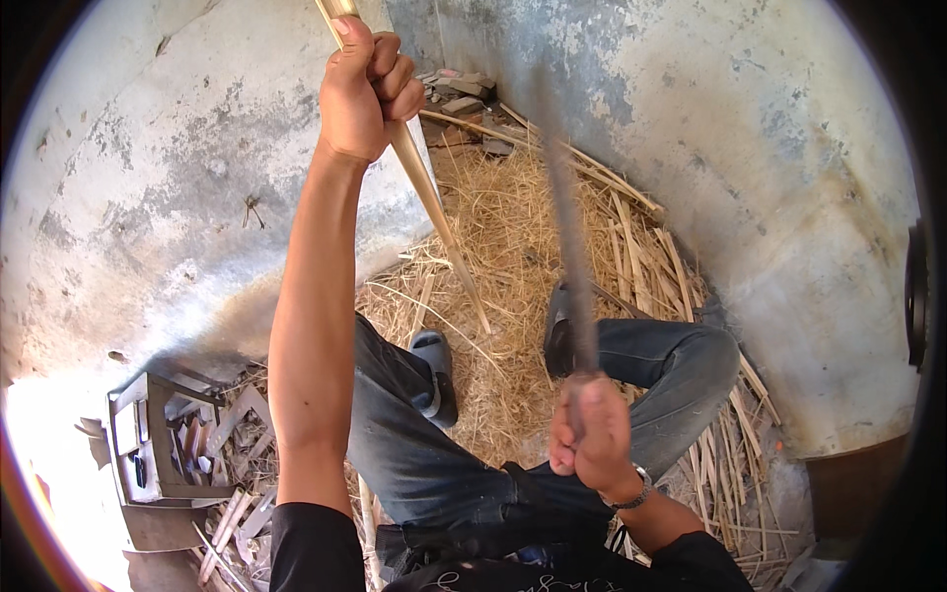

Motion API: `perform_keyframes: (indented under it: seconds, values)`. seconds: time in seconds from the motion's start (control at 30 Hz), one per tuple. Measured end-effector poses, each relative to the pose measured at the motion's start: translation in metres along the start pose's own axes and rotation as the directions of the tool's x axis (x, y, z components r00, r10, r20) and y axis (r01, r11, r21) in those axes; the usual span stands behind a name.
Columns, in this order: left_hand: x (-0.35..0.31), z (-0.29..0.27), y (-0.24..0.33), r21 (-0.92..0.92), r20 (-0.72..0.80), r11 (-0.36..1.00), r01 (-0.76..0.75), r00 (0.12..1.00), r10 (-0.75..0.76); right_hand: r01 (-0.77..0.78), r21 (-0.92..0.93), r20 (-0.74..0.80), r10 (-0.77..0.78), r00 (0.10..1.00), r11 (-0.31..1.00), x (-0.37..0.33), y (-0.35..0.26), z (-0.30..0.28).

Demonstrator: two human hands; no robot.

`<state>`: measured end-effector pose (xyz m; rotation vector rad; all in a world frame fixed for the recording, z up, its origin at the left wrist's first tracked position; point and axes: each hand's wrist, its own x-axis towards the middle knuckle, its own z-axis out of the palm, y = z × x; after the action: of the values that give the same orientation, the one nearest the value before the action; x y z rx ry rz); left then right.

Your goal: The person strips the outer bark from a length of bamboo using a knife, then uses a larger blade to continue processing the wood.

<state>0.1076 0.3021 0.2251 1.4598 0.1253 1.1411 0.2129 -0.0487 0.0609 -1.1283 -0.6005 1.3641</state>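
Observation:
My left hand (367,94) is raised at the top of the view, its fingers wrapped round a pale bamboo strip (431,202). The strip slants down and away to the right, its lower end over the shavings between my feet. In front of my right thigh, my right hand (595,431) is closed on the handle of a long, narrow knife (570,232). Its dark blade points upward and is smeared by motion towards the tip. Blade and bamboo strip are apart.
Pale shavings (493,385) cover the floor between my feet. Split bamboo pieces (725,474) lie at the right, and rubble (462,94) sits in the far corner. A box-like frame (148,444) with scraps stands at the left. Worn walls (681,89) rise on both sides.

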Motion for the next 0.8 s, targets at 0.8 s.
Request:
perform_keyframes:
  seconds: [0.8]
  values:
    - [-0.077,-0.014,-0.112,-0.117,-0.374,0.993,-0.001,0.926,-0.043,-0.053,-0.008,0.024,0.054,0.998,0.999,0.056,0.043,-0.010]
